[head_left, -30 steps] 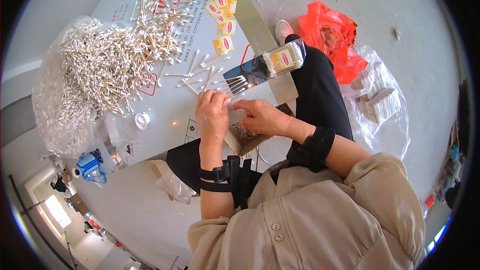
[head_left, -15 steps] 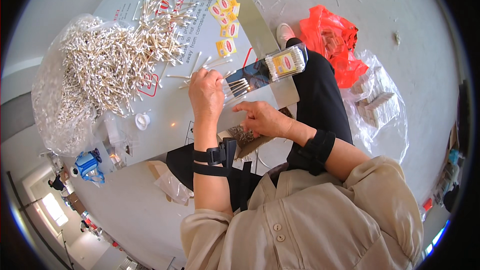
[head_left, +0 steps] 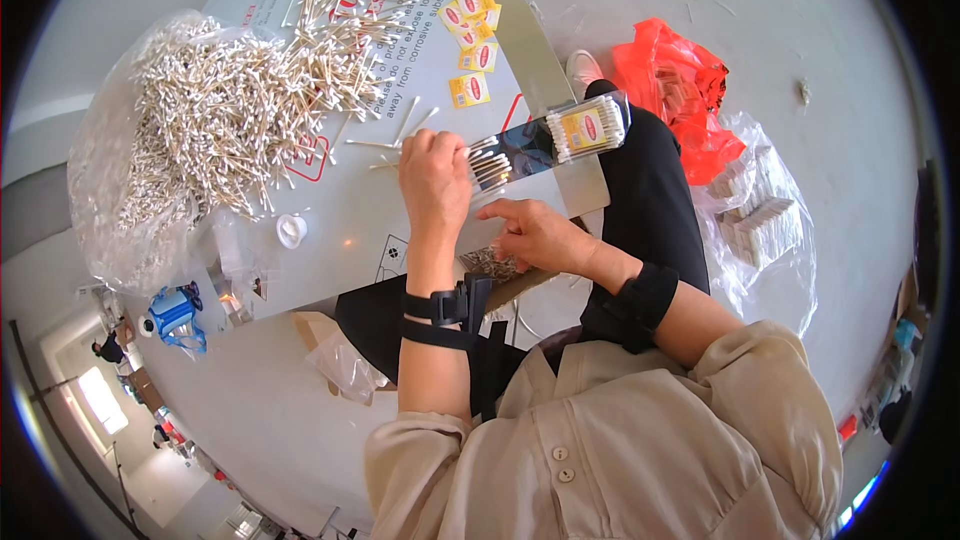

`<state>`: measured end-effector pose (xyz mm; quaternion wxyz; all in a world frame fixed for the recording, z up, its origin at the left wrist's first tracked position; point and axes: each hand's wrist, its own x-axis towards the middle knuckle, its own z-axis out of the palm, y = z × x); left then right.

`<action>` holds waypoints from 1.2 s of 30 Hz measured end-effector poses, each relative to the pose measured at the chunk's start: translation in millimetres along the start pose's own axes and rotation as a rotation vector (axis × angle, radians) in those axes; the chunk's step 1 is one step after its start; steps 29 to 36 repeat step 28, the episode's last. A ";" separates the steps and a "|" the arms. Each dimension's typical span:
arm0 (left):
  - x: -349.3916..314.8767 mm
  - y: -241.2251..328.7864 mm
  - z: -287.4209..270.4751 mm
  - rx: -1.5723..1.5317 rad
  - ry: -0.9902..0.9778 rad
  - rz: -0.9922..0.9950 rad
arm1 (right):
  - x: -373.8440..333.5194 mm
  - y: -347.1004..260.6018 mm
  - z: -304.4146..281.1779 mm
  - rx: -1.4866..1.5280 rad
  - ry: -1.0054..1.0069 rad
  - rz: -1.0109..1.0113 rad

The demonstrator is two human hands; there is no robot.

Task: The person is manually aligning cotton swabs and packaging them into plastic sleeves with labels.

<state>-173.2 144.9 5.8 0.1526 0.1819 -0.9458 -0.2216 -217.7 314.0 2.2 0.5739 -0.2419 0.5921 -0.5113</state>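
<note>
My left hand [head_left: 434, 180] rests on the table with its fingers curled down over a small bunch of cotton swabs [head_left: 490, 168]. The swabs' white tips stick out to its right, at the near end of a dark glossy strip [head_left: 526, 147]. On the strip's far right end lies a clear packet of cotton swabs [head_left: 588, 128] with a yellow label card. My right hand [head_left: 545, 237] hovers just below the bunch, index finger stretched toward it and the other fingers loosely bent, holding nothing. A few loose swabs [head_left: 408, 120] lie beyond my left hand.
A big heap of cotton swabs [head_left: 215, 120] spills from a clear bag on the left. Yellow cards [head_left: 475, 57] lie at the table's far right. On the floor are a red bag [head_left: 668, 90] and a clear bag of packets [head_left: 755, 220]. A small white cap [head_left: 291, 231] sits nearby.
The whole view has shifted slightly. My left hand has moved a little to the right, and fewer loose swabs show beside it. My right hand keeps nearly the same pose.
</note>
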 end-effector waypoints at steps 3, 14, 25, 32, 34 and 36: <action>-12.8 -24.4 -13.5 0.047 0.155 -0.154 | -2.0 -5.3 -1.4 -0.003 0.007 0.043; -17.9 -53.7 -56.6 0.129 0.019 -0.102 | -0.7 -7.0 -2.0 -0.020 -0.014 0.076; -24.4 -59.5 -55.9 0.121 -0.049 -0.116 | 0.6 -3.7 -3.5 -0.038 -0.009 0.052; 8.7 -46.1 -47.7 0.135 -0.075 0.104 | 1.2 -4.7 -2.7 -0.052 -0.014 0.055; 8.7 -46.1 -47.7 0.135 -0.075 0.104 | 1.2 -4.7 -2.7 -0.052 -0.014 0.055; 8.7 -46.1 -47.7 0.135 -0.075 0.104 | 1.2 -4.7 -2.7 -0.052 -0.014 0.055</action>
